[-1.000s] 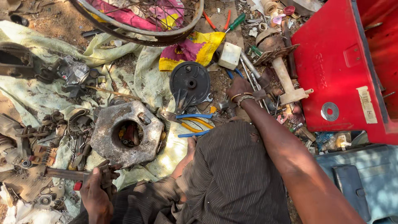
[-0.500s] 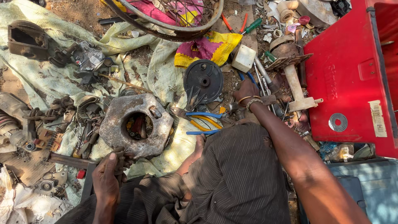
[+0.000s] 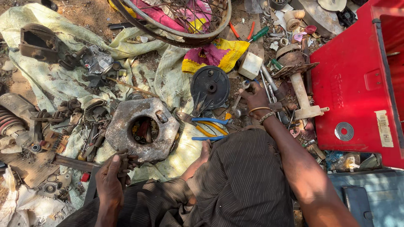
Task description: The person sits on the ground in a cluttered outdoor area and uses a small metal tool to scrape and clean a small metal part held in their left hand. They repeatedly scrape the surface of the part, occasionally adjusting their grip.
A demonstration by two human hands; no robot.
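While the left hand [image 3: 110,181] clamps a small dark metal part [image 3: 124,162], the right hand [image 3: 254,97], fingers curled among the spanners [image 3: 269,90], should pick one cleanly; its hold is unclear.

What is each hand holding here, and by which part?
The left hand grips a small dark rusty metal part around its lower end. The right hand rests among scattered steel spanners; whether it grips one cannot be told.

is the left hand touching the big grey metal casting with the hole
Apart. The head view shows the left hand gripping a dark metal part just below the casting, cloth showing between them.
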